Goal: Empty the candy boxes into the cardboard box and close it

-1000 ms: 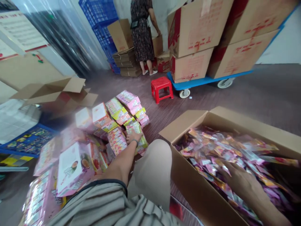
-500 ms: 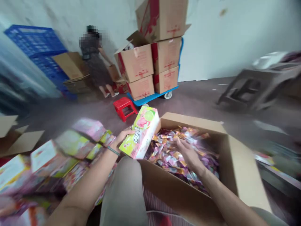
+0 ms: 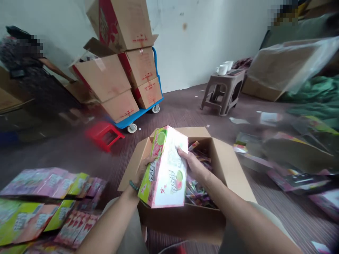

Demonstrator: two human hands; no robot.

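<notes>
Both hands hold one candy box [image 3: 169, 176], printed green, pink and white, tilted above an open carton. My left hand [image 3: 144, 171] grips its left side, fingers partly hidden by the box. On the white face at the right, my right hand [image 3: 194, 162] presses with its thumb, the other fingers out of sight behind. Beneath lies the cardboard carton [image 3: 233, 165], flaps folded out, with many small wrapped sweets [image 3: 198, 195] inside. The candy box covers much of the carton's opening.
Rows of similar candy boxes [image 3: 31, 218] lie at the left. A red stool [image 3: 104, 135] and a blue trolley [image 3: 135, 118] stacked with cartons stand ahead. Behind at left, a person [image 3: 34, 70] bends. A brown stool [image 3: 224, 88] carries white cups. Flattened packaging [image 3: 296, 148] litters the right floor.
My right hand has left the sweets and now grips the candy box as well. The box has turned, showing its white face, and moved over the carton. My view has swung right.
</notes>
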